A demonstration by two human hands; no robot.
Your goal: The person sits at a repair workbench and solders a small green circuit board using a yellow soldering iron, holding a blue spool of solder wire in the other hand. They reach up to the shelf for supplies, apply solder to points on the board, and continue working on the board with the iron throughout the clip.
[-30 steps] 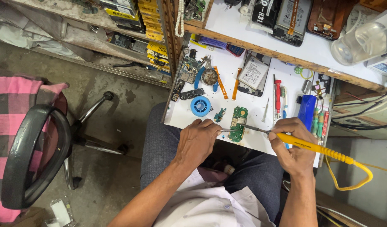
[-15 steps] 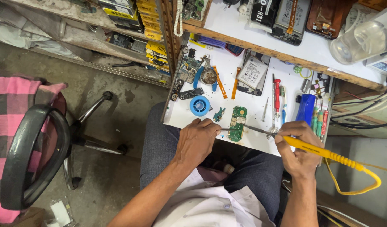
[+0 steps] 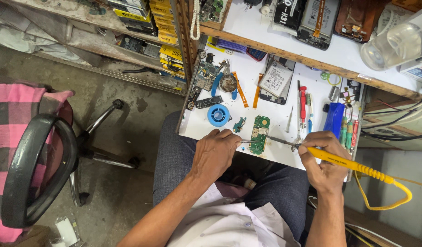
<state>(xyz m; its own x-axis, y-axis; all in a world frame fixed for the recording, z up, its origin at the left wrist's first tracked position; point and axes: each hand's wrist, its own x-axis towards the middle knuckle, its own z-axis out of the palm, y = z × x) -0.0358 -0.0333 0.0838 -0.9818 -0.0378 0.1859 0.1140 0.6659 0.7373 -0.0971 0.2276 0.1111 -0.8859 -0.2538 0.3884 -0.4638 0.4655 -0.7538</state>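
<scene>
The left hand point(image 3: 215, 153) lies at the near edge of the white bench point(image 3: 279, 151), with the forearm coming up from below and the wrist nearly straight. Its grip is pressed together on thin metal tweezers point(image 3: 244, 141), whose tips point right and meet the green circuit board point(image 3: 259, 134). The right hand point(image 3: 323, 160) comes from the lower right, its fingers curled tightly around the yellow handle of a soldering iron point(image 3: 346, 162). The metal tip of the iron reaches left and comes to the lower right edge of the same board. The board lies flat on the bench, near its front edge, between the two hands.

Just left of the board there is a small green board piece point(image 3: 239, 124), and beside it a blue round spool point(image 3: 218, 115). Behind the board lies an opened phone with its battery point(image 3: 276, 81), and to the right a red screwdriver point(image 3: 303, 101) and a blue rectangular box point(image 3: 333, 120). The yellow cable point(image 3: 385, 201) of the iron loops down at the right of the bench. On the floor at left stands a chair with a pink checked cloth point(image 3: 14, 137).
</scene>
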